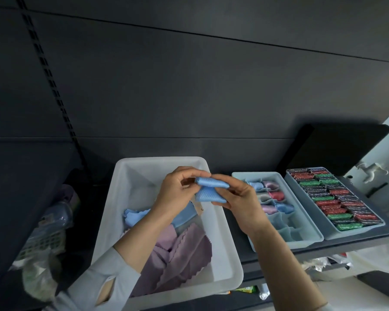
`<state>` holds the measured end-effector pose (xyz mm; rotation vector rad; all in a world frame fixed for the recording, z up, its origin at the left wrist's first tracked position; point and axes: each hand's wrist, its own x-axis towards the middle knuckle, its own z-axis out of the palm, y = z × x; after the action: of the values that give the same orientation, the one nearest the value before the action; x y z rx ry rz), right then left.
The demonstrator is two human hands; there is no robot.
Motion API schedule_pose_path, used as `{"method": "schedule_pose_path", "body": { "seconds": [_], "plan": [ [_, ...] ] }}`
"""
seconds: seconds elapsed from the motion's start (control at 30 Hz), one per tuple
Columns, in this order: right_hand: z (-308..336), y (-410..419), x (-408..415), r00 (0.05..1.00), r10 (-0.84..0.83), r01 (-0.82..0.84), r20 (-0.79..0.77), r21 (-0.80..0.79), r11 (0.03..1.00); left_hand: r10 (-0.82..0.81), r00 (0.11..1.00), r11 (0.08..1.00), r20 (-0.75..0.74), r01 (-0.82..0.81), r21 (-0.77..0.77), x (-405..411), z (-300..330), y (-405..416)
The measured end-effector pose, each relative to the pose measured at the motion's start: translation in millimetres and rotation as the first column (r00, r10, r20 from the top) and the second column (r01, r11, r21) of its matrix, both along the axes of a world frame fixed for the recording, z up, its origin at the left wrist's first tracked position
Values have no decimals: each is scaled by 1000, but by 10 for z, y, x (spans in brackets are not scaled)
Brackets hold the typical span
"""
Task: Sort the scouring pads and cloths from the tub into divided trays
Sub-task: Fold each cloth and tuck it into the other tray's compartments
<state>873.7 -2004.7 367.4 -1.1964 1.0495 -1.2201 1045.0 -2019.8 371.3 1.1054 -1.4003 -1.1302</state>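
Blue folded microfibre cloth (211, 189) sits pinched between both hands, left hand (177, 191) and right hand (240, 203), above the white plastic tub (220, 243).

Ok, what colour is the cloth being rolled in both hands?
Light blue cloth, clearest in the head view.

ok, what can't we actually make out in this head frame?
- Tub contents beneath the left hand and forearm: hidden.
- Blue cloth: fold state unclear, fingers of both hands cover it; right hand.
- Cloth tray front compartments: contents unclear, wrist partly covers them.
- Pad tray wrappers: print too small.
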Motion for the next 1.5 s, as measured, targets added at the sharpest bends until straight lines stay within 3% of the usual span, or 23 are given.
{"method": "schedule_pose_path", "body": {
  "seconds": [0.13, 0.27, 0.33, 0.43, 0.47, 0.67, 0.77, 0.83, 0.93, 1.1, 1.2, 1.3, 1.43, 1.5],
  "plan": [
    [-88, -21, -75, 997, -59, 56, -42, -79, 995, -30, 977, 948, -211, 95, 304, -66, 11, 59],
    [-139, 64, -195, 967, -84, 34, -239, -208, 978, -41, 965, 941, -260, 124, 314, -180, -90, 124],
    [-194, 128, -308, 985, -34, 11, -169, -134, 991, -37, 974, 949, -224, 104, 298, -271, -154, 145],
    [-267, 197, -531, 996, -45, 36, 81, 105, 994, -57, 988, 965, -146, 92, 246, -441, -240, 169],
    [-294, 213, -619, 996, -52, 41, 73, 151, 988, -79, 990, 969, -119, 105, 224, -509, -273, 178],
    [-538, 385, -1342, 956, 205, -173, -210, 161, 972, -193, 966, 977, 172, 172, 129, -1139, -525, 364],
    [-725, 381, -1877, 915, 171, -132, -366, 131, 983, -201, 958, 971, 207, 167, 169, -1545, -734, 451],
    [-886, 314, -2270, 890, 38, 11, -455, 105, 994, -136, 956, 981, 258, 95, 167, -1794, -889, 470],
    [-1050, 108, -2709, 713, -110, 134, -693, -20, 991, 2, 892, 997, 452, -39, 73, -2098, -1080, 456],
    [-1256, -345, -2735, 460, -26, -66, -887, -63, 996, 174, 674, 982, 718, -65, -177, -2374, -1293, 330],
    [-1379, -515, -2577, 316, 32, -164, -948, -21, 986, 210, 599, 973, 773, -52, -224, -2389, -1364, 278],
    [-1442, -575, -2495, 274, 47, -176, -960, -3, 984, 221, 541, 969, 811, -25, -247, -2393, -1425, 280],
    [-1409, -609, -2532, 125, 68, -269, -990, 32, 963, 254, 538, 957, 804, -23, -288, -2397, -1485, 292],
    [-1404, -580, -2512, 107, -35, -294, -994, -65, 954, 253, 535, 958, 806, -23, -286, -2387, -1488, 286]
  ]
}}
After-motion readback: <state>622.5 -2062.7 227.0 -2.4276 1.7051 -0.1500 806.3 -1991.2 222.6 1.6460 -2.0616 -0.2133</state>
